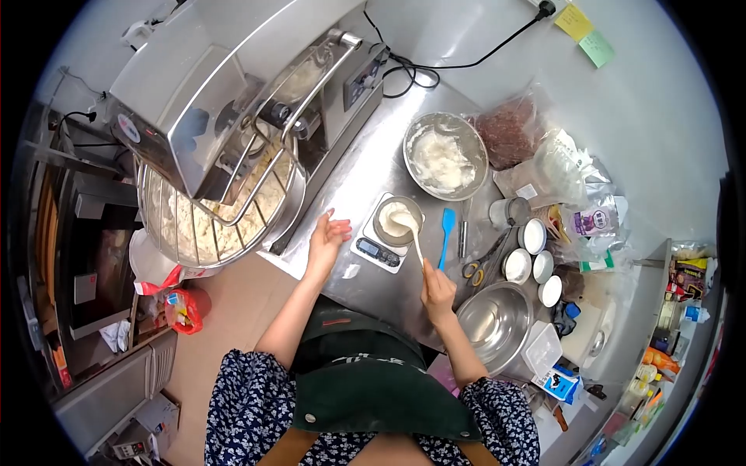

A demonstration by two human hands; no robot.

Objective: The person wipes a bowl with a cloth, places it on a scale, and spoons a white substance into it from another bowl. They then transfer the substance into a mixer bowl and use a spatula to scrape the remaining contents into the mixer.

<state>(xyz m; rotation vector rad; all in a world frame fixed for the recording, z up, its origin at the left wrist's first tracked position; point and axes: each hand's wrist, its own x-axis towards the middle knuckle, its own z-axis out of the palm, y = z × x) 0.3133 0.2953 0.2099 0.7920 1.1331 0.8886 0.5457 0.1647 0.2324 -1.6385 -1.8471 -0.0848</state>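
Observation:
My right hand [439, 290] is closed around the handle of a white spoon [416, 242]. The spoon's head dips into white paste in a small metal bowl [381, 230]. This bowl sits on a white digital scale [391, 262]. My left hand [328, 239] hovers to the left of the scale, fingers apart and holding nothing. Beyond the scale is a larger metal bowl [408, 159] with a white, floury mass inside. A blue spatula [447, 227] lies just right of the scale.
At the left stands a big mixer [342, 85], its guarded bowl [289, 213] full of dough. Scissors [475, 269], several white cups [517, 266] and a metal basin [522, 311] crowd the right side. Bagged ingredients [505, 132] line the wall.

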